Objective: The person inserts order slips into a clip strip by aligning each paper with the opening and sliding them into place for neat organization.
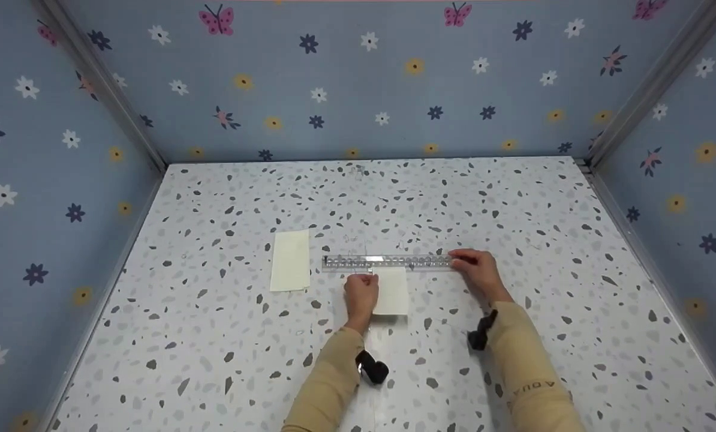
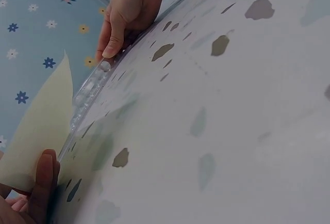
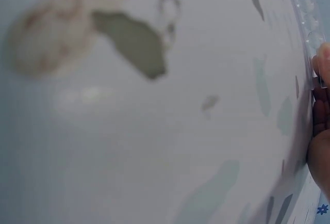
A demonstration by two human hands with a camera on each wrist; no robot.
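A clear plastic ruler (image 1: 394,261) with a row of round holes lies crosswise on the speckled table. My right hand (image 1: 481,271) pinches its right end between thumb and fingers, which the right wrist view shows in part, with the ruler's end (image 3: 305,12) at the frame edge. A cream piece of paper (image 1: 392,293) meets the ruler's near edge around the middle. My left hand (image 1: 361,295) pinches this paper by its left side, close to the ruler. In the left wrist view the paper (image 2: 44,113) stands raised off the table, above the left fingers (image 2: 44,180).
A second cream sheet (image 1: 290,261), apparently folded or stacked, lies flat left of the ruler. The speckled white table (image 1: 214,360) is bounded by blue flowered panels (image 1: 370,90) at the back and both sides. Black wrist cameras (image 1: 372,367) sit on both sleeves.
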